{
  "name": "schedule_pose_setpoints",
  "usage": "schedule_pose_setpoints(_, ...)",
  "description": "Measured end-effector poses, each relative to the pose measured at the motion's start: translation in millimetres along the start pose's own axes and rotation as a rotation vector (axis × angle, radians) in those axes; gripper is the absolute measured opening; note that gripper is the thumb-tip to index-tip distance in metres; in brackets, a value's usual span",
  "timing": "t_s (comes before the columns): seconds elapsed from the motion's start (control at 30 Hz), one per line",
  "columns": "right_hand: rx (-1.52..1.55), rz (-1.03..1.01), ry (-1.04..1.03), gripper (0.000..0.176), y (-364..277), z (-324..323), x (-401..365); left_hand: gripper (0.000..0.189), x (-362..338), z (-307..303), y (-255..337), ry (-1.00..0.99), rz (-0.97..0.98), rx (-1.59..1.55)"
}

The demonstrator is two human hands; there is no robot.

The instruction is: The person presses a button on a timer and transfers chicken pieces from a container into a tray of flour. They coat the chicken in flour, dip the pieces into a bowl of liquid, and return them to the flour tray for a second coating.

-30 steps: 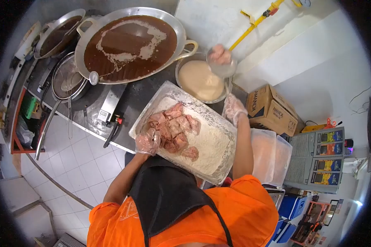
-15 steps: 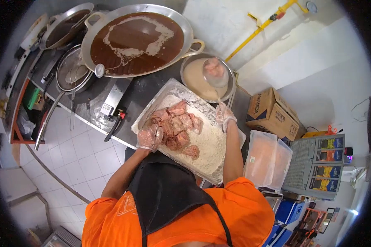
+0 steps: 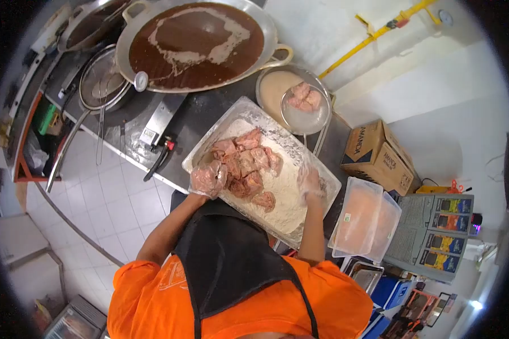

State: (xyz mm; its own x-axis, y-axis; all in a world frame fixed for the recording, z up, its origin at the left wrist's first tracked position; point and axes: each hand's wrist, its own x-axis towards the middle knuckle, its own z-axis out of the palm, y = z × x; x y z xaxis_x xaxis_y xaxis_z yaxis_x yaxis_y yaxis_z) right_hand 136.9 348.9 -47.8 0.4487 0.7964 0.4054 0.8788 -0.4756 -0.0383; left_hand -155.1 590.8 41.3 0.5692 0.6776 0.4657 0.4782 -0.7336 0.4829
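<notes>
A floury tray point(image 3: 316, 223) holds white flour with several pieces of raw, reddish meat point(image 3: 246, 164) bunched toward its left side. My left hand point(image 3: 208, 178), in a clear plastic glove, is at the tray's left edge, right against the meat; the crinkled glove obscures its fingers. On the right side of the tray my right hand point(image 3: 310, 182), also gloved, is down at the flour with its fingers stretched forward, slightly blurred. Beyond it, a round strainer point(image 3: 306, 116) with pieces of pale pink meat point(image 3: 303, 97) lies over a bowl of cloudy liquid point(image 3: 271, 93).
A wide pan of brown liquid point(image 3: 201, 48) stands at the back, a thermometer point(image 3: 141, 81) at its rim. Left of it rests another strainer point(image 3: 103, 79). To the right are a cardboard box point(image 3: 379, 155), plastic containers point(image 3: 365, 220) and a yellow pipe point(image 3: 373, 38) along the wall.
My right hand has let go of the strainer's handle and moved down onto the flour. The strainer now lies flatter over the bowl. My left hand stays beside the meat.
</notes>
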Motion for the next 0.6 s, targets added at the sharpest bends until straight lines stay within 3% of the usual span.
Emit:
schedule_pose_setpoints(0.03, 0.128, 0.118, -0.058, 0.027, -36, -43, -2, 0.016, 0, -1, 0, -0.01, -0.018, 0.006)
schedule_pose_setpoints(0.07, 0.136, 0.114, -0.074, 0.027, -63, -69, -6, 0.015, 1, -1, -2, 0.009, 0.036, -0.035)
schedule_pose_setpoints(0.1, 0.168, 0.375, -0.236, 0.029, -86, -91, -9, 0.014, 2, 0, -5, 0.026, 0.091, -0.076)
schedule_pose_setpoints(0.13, 0.193, 0.639, -0.402, 0.03, -102, -102, -20, 0.014, 1, 0, -13, -0.08, 0.156, -0.13)
schedule_pose_setpoints(0.17, 0.195, 0.641, -0.424, 0.03, -111, -106, -38, 0.014, -1, 0, -15, -0.097, 0.142, -0.127)
schedule_pose_setpoints(0.23, -0.204, 0.316, -0.44, 0.033, -125, -115, -66, 0.021, -4, 1, -16, -0.114, 0.187, -0.027)
schedule_pose_setpoints(0.3, -0.173, 0.363, -0.422, 0.033, -139, -124, -72, 0.019, -3, 1, -17, -0.142, 0.184, -0.054)
schedule_pose_setpoints(0.37, -0.12, 0.447, -0.347, 0.033, -147, -131, -70, 0.017, -3, 7, -19, 0.047, 0.283, -0.118)
schedule_pose_setpoints(0.4, -0.12, 0.447, -0.348, 0.033, -139, -130, -73, 0.017, -2, 4, -18, 0.047, 0.282, -0.118)
schedule_pose_setpoints(0.47, -0.043, 0.378, -0.668, 0.03, -106, -124, -85, 0.013, 1, -5, -12, -0.184, 0.094, -0.152)
schedule_pose_setpoints(0.5, -0.047, 0.382, -0.659, 0.03, -88, -120, -85, 0.013, 1, -4, -13, -0.179, 0.101, -0.157)
schedule_pose_setpoints(0.6, 1.059, 0.842, -0.611, 0.022, -22, -108, -74, 0.014, 3, -4, -13, -0.235, 0.015, -0.17)
